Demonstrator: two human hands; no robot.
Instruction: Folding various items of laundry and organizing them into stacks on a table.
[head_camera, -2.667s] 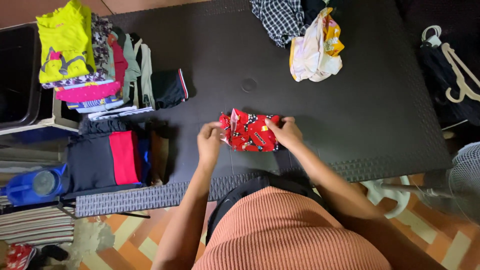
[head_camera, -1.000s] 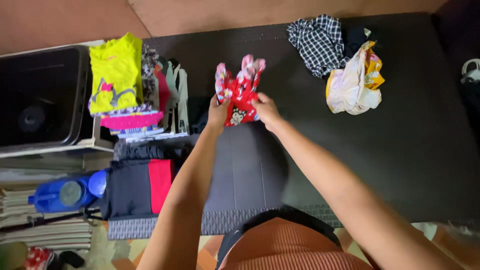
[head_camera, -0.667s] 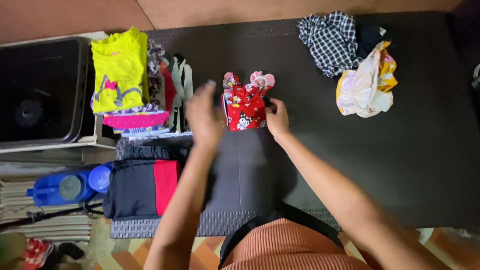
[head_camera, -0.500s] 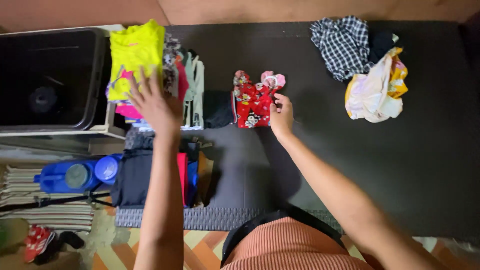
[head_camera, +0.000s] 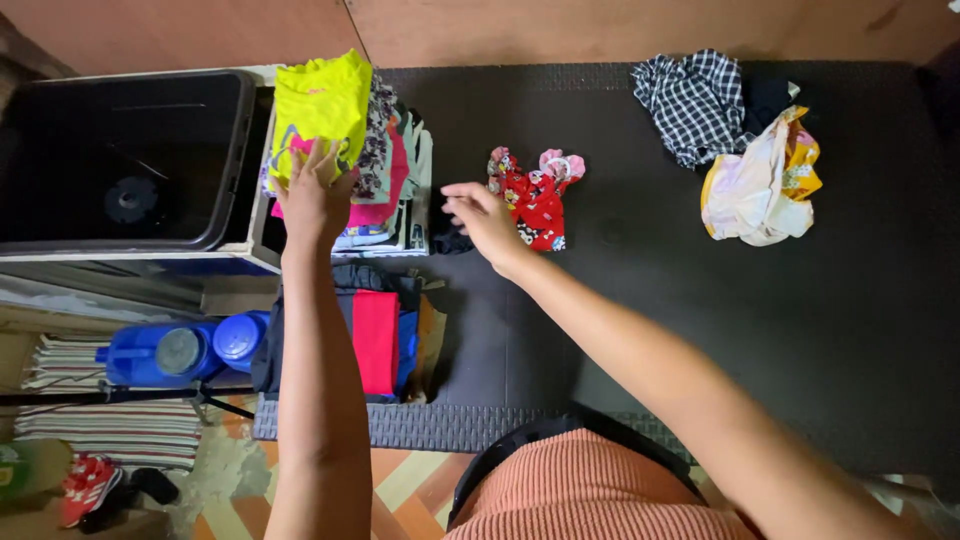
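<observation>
Nearest to us we note the person's ribbed orange top (head_camera: 590, 490) at the near edge of the dark mat (head_camera: 700, 330), with both bare arms reaching away over it; to the near left, off the mat, stand a blue jug (head_camera: 185, 350) and a striped rug (head_camera: 100, 425), with a red shoe (head_camera: 88, 485) beside them.

At the mat's near-left corner we record a folded pile of dark clothes with a red piece on top (head_camera: 375, 340); the left forearm passes just beside it.

Further out, the right hand (head_camera: 485, 218) hovers over the mat with fingers loosely spread, gripping nothing; it sits just left of the small red patterned garment (head_camera: 535, 198), which lies folded on the mat, apart from the fingers or barely at their tips; we cannot tell which.

The left hand (head_camera: 312, 195) rests flat, fingers extended, on the stack of folded clothes (head_camera: 375, 190) at the far left of the mat, its fingertips touching the yellow-green shirt (head_camera: 320, 105) on top; it presses rather than grips.

Left of the stack stands a black bin (head_camera: 60, 160); at the far right we observe a crumpled checked shirt (head_camera: 690, 100) and, touching it, a white and yellow garment (head_camera: 760, 185).
</observation>
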